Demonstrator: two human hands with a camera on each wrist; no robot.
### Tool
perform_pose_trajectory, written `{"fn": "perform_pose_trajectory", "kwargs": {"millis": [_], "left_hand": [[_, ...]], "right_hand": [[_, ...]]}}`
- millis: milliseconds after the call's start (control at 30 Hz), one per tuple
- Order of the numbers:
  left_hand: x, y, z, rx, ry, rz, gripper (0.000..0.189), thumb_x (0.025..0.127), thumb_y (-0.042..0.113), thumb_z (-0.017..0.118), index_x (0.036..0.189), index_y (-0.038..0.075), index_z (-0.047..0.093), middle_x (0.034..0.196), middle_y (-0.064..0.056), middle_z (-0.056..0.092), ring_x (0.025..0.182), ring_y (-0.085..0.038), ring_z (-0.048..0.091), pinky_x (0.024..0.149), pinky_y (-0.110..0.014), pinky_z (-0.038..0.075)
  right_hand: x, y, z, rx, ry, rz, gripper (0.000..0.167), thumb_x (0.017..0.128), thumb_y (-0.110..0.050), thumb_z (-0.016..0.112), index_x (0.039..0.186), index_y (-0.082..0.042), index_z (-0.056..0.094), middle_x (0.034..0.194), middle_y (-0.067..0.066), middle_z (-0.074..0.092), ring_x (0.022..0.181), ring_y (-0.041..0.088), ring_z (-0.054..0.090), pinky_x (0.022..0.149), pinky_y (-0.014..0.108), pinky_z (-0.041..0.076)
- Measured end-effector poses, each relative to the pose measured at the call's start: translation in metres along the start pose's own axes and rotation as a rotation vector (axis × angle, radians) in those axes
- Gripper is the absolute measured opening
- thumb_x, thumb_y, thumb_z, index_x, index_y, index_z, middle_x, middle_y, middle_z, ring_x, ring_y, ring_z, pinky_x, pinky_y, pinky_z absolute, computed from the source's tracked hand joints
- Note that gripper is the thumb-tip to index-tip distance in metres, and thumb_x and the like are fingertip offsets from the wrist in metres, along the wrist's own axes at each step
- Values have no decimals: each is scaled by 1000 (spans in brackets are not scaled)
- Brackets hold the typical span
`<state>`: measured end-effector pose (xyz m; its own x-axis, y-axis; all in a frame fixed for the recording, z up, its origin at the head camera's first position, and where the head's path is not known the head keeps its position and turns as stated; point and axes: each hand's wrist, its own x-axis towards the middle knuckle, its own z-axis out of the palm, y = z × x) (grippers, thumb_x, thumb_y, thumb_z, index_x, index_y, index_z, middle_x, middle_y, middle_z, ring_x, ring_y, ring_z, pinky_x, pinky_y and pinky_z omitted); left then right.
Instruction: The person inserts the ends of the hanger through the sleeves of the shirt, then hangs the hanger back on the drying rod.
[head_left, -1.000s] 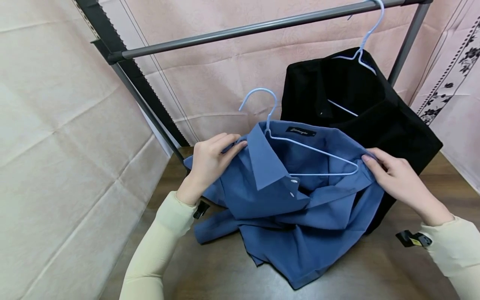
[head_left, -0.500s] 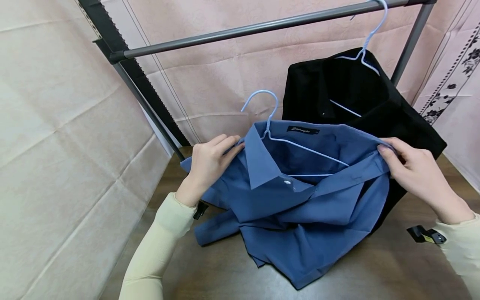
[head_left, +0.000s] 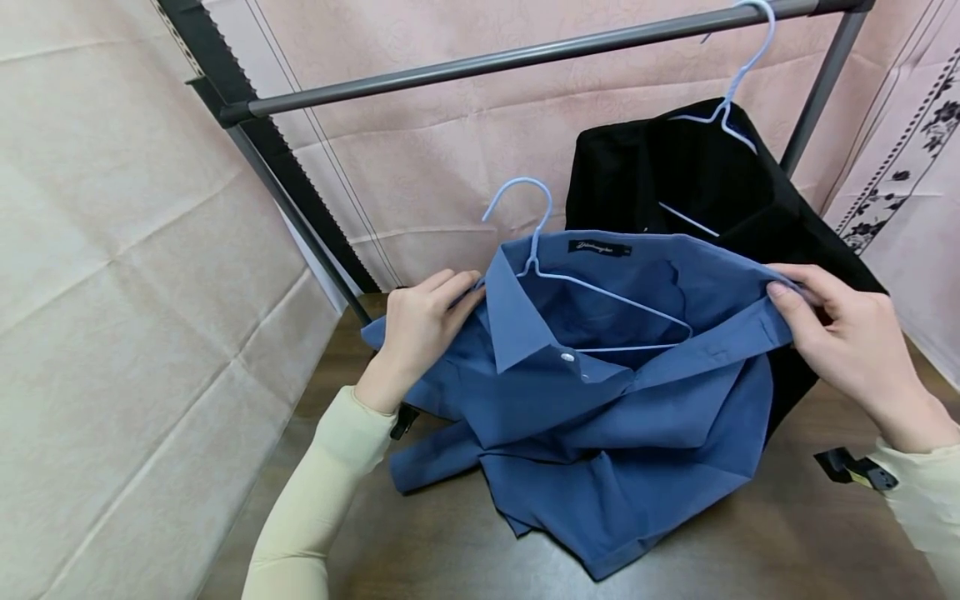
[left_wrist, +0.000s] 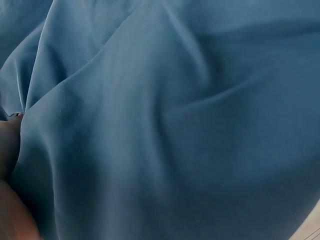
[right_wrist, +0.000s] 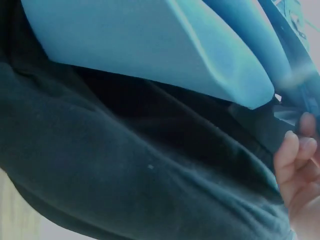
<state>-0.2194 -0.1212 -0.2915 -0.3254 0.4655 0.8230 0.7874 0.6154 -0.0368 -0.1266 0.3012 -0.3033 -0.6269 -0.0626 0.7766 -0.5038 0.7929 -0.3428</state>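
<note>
A blue collared shirt [head_left: 555,400] is spread between both hands, its lower part lying on the table. My left hand [head_left: 423,325] pinches the shirt by the shoulder beside the collar. At the other side my right hand [head_left: 847,333] grips the opened collar and front edge between thumb and fingers. Inside the neck opening sits a light blue hanger [head_left: 615,296], its hook standing up above the collar. The hanger's left arm is hidden under the cloth; its right end shows inside the neckline. Blue cloth fills most of the left wrist view.
Behind the shirt, a black garment [head_left: 697,179] hangs on another light blue hanger [head_left: 738,75] from the grey rack bar [head_left: 480,62]. The wooden table [head_left: 420,550] lies below, with pale cloth walls [head_left: 150,250] around.
My right hand has moved right and slightly up, drawing the collar wider. The hanger's right end now lies farther inside the shirt's neck. My left hand has barely moved.
</note>
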Motion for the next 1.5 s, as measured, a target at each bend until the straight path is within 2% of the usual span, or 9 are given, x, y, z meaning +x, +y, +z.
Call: {"fn": "perform_pose_trajectory", "kwargs": {"millis": [133, 333, 467, 633, 967, 1167, 1300, 1400, 1500], "left_hand": [[0, 1, 1, -13, 2, -18, 9, 96, 17, 71, 100, 11, 75, 77, -2, 66, 51, -13, 56, 41, -29, 35], [2, 2, 1, -20, -5, -63, 11, 98, 19, 69, 100, 10, 75, 79, -2, 68, 52, -13, 56, 42, -30, 37], [2, 3, 1, -7, -5, -83, 13, 99, 22, 67, 100, 11, 75, 80, -2, 69, 52, -13, 56, 43, -32, 38], [3, 3, 1, -15, 16, -96, 14, 99, 23, 68, 100, 10, 74, 81, -3, 70, 55, -15, 59, 45, -33, 41], [4, 4, 4, -69, 37, -92, 13, 99, 21, 67, 99, 10, 73, 79, -3, 68, 54, -12, 56, 45, -31, 40], [5, 6, 2, -116, 55, -95, 10, 98, 19, 69, 99, 11, 74, 79, -2, 69, 53, -11, 54, 46, -30, 40], [4, 5, 2, -128, 48, -96, 12, 99, 21, 67, 100, 11, 74, 80, -2, 70, 54, -11, 55, 47, -30, 41], [4, 5, 2, -145, 52, -102, 11, 99, 20, 68, 100, 11, 74, 80, -2, 70, 55, -10, 55, 48, -30, 42], [3, 7, 2, -173, 65, -107, 8, 96, 17, 71, 100, 10, 75, 81, -4, 70, 56, -11, 56, 50, -30, 43]], "right_hand": [[1, -13, 0, 4, 46, -34, 25, 100, -13, 60, 109, 7, 71, 63, -7, 41, 55, -9, 26, 53, 16, 21], [-4, -17, 8, 98, 74, -75, 35, 101, -24, 61, 106, 9, 71, 98, -29, 56, 74, -13, 43, 70, 9, 32], [-6, -21, 15, 175, 48, -128, 36, 101, -27, 61, 104, 7, 72, 96, -16, 65, 79, -11, 47, 76, 8, 35], [-12, -27, 29, 241, -35, -169, 32, 102, -25, 60, 108, 4, 71, 94, 6, 68, 84, -5, 52, 82, 10, 38], [-23, -35, 44, 225, -279, -230, 29, 101, -11, 60, 129, -5, 66, 118, 5, 67, 97, 3, 57, 88, 9, 42], [-9, -43, 45, 234, -33, -372, 44, 104, -38, 56, 102, 2, 76, 95, 12, 70, 84, 13, 57, 81, 13, 43], [-2, -40, 39, 188, 52, -304, 57, 99, -50, 61, 100, 6, 73, 99, 22, 67, 94, 31, 55, 98, 16, 35], [0, -33, 35, 149, -21, -209, 72, 93, -63, 61, 118, 4, 69, 118, 24, 63, 109, 36, 52, 106, 21, 30], [0, -27, 34, 134, -138, -103, 73, 86, -55, 75, 137, -4, 60, 135, 19, 56, 122, 36, 47, 110, 26, 27]]}}
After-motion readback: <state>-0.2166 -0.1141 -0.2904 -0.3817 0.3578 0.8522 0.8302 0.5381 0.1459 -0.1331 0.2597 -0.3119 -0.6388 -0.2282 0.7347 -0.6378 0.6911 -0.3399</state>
